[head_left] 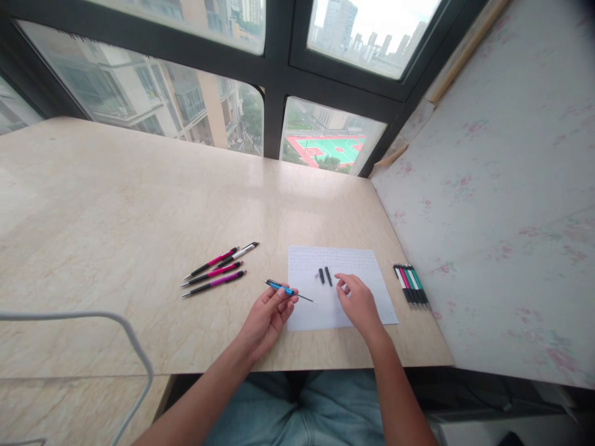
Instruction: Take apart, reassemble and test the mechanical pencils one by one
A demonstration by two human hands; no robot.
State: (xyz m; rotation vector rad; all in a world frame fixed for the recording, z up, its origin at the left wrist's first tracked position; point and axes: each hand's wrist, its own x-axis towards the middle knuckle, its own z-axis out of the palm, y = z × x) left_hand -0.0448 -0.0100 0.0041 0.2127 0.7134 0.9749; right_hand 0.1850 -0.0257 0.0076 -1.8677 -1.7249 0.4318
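My left hand point(268, 314) pinches a blue pen body point(281, 288) whose thin refill tip pokes out to the right over a white paper sheet point(367, 266). My right hand point(357, 301) rests on that sheet with its fingers curled loosely, fingertips just right of two small black pen parts point(325, 275) lying side by side; nothing shows between its fingers. Both hands sit near the front edge of the beige marble table point(116, 204).
Several pink and black pens plus a white one point(216, 267) lie left of the sheet. A row of assorted pens point(411, 285) lies by the right wall. A white wire frame point(118, 328) juts in at the lower left. Windows run behind the table.
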